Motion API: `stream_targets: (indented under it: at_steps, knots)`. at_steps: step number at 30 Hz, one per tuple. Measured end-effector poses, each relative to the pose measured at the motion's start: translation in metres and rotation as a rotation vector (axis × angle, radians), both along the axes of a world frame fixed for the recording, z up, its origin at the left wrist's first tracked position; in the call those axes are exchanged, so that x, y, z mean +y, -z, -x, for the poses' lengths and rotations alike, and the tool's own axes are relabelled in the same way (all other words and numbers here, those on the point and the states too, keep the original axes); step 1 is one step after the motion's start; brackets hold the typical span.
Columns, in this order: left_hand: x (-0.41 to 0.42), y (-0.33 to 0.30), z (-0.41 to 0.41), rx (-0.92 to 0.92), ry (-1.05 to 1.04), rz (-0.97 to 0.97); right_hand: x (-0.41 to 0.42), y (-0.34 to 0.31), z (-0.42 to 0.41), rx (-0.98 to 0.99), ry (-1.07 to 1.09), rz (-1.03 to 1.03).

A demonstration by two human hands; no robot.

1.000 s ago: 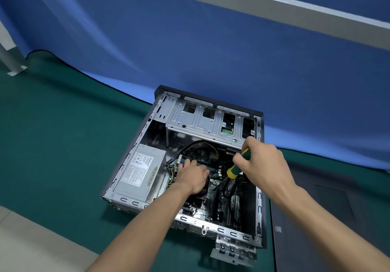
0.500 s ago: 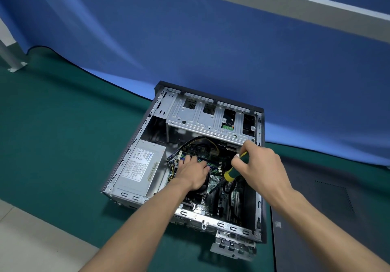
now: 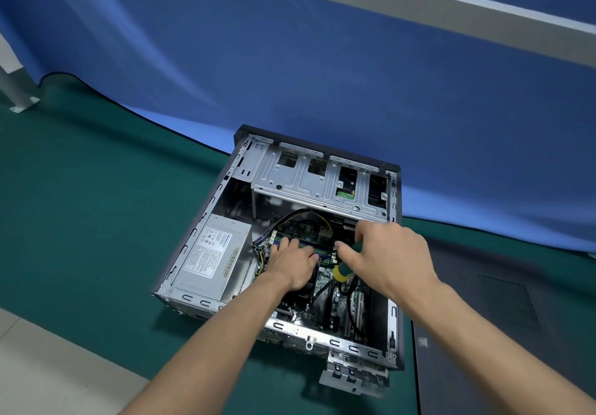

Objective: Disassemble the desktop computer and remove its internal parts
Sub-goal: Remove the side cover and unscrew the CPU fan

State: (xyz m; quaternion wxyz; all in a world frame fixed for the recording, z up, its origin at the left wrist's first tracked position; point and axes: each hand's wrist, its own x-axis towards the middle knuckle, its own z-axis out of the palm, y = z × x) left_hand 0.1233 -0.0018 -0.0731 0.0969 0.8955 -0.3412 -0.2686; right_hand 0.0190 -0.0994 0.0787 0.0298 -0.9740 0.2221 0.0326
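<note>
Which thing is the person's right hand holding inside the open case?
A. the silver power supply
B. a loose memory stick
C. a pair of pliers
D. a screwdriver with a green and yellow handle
D: the right hand grips the screwdriver by its green and yellow handle, shaft angled down toward the board, while the power supply sits untouched at the case's left side.

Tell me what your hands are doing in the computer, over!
Right hand grips screwdriver, tip down by the motherboard. Left hand rests on parts inside the case. Black cables close by.
</note>
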Motion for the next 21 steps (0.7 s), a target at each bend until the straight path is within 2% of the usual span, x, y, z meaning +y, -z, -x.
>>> stream_targets:
  at_steps: [3,6,12,18,21]
  knots:
    - [0.001,-0.001,0.001,0.0,0.001,0.001,0.002,-0.007,-0.003,0.05,0.071,-0.038]
    - [0.0,-0.001,0.001,0.0,-0.003,-0.007,0.003,-0.01,-0.005,0.081,0.045,-0.013]
    - [0.0,-0.001,0.001,-0.006,-0.003,-0.014,0.008,-0.005,-0.004,-0.002,0.024,0.106]
    - [-0.001,-0.003,0.002,0.0,-0.018,0.003,0.009,-0.005,-0.007,0.013,-0.069,-0.165]
    - [0.0,-0.003,0.002,0.009,-0.024,0.009,0.017,-0.006,-0.01,-0.016,-0.045,-0.129]
